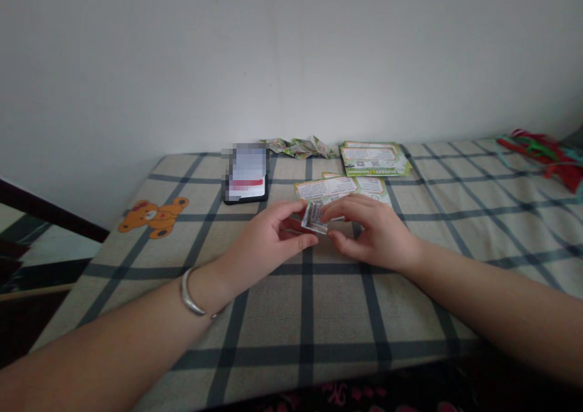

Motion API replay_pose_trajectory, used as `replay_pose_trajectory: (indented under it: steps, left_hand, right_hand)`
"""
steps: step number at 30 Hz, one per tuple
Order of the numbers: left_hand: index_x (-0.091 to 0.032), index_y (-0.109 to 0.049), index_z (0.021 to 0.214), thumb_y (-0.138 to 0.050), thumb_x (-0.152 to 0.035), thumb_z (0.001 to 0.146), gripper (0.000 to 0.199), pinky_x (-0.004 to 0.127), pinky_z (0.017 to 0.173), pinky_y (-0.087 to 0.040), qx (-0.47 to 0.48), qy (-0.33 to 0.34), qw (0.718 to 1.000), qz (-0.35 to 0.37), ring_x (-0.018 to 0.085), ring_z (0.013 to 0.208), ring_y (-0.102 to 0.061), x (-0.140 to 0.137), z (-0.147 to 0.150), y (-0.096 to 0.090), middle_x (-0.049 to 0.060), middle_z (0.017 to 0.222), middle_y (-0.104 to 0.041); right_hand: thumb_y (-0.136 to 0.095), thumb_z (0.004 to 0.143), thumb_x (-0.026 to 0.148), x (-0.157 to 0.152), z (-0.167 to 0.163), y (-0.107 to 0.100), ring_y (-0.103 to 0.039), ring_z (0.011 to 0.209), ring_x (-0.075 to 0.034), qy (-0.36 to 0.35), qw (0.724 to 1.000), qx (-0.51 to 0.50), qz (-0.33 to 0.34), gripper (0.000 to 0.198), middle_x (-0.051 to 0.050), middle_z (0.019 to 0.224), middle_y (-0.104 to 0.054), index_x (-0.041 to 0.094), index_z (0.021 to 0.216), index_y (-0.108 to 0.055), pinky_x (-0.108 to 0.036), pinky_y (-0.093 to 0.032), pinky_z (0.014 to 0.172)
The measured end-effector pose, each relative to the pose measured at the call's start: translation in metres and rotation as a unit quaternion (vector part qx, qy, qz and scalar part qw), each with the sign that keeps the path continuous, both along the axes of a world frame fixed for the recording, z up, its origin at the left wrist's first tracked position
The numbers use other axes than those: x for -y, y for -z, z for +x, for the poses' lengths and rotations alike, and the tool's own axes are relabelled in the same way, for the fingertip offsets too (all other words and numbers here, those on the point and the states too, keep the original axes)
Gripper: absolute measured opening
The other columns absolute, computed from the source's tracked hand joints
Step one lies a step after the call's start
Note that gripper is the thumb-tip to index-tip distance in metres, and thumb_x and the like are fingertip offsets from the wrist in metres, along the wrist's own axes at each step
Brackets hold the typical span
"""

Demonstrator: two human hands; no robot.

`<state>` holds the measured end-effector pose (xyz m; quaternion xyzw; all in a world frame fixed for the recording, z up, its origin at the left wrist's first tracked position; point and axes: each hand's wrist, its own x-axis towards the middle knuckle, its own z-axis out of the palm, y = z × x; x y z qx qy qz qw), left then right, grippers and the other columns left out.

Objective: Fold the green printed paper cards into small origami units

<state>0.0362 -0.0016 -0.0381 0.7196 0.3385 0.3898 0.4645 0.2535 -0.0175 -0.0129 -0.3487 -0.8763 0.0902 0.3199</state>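
Note:
Between my two hands is a small printed packet point(314, 219) with a shiny, see-through lower edge. At its left edge, the fingertips of my left hand point(285, 230) pinch it, with the thumb below. My right hand point(364, 227) has its curled fingers on the packet's right side, its thumb close to the lower corner. Just behind the hands lie printed cards point(325, 187) with green and orange borders, partly covered by my right hand. A silver bangle point(190, 293) circles my left wrist.
A phone point(246, 175) lies on the checked cloth point(273, 315) beside crumpled wrappers point(300, 147). A stack of cards point(371, 158) sits at the back, near the wall. An orange bear cutout point(155, 216) is on the left; red and green fabric point(546, 154) lies far right.

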Motion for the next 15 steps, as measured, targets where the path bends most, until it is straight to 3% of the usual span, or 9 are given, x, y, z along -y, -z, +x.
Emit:
replay_pose_trajectory:
  steps: [7, 15]
  left_hand:
    - [-0.018, -0.063, 0.101, -0.071, -0.022, 0.078, 0.025, 0.027, 0.070, -0.054, -0.065, -0.044, 0.995, 0.057, 0.014, 0.080, -0.064, 0.005, 0.001, -0.006, 0.003, 0.098, -0.065]
    - [-0.019, -0.062, 0.095, -0.069, -0.025, 0.081, 0.017, 0.022, 0.059, -0.049, -0.121, -0.055, 0.986, 0.101, 0.012, 0.073, -0.060, 0.008, 0.000, -0.011, 0.001, 0.091, -0.064]
  right_hand:
    - [-0.058, 0.080, 0.021, 0.002, -0.001, 0.001, -0.063, 0.084, -0.017, -0.012, 0.997, -0.034, -0.074, 0.020, -0.004, 0.094, -0.070, 0.019, 0.099, -0.063, -0.030, -0.050, 0.073]
    - [-0.062, 0.077, 0.021, 0.003, -0.001, 0.002, -0.063, 0.088, -0.017, -0.011, 0.993, -0.072, -0.090, 0.028, -0.005, 0.100, -0.068, 0.018, 0.105, -0.060, -0.030, -0.051, 0.072]
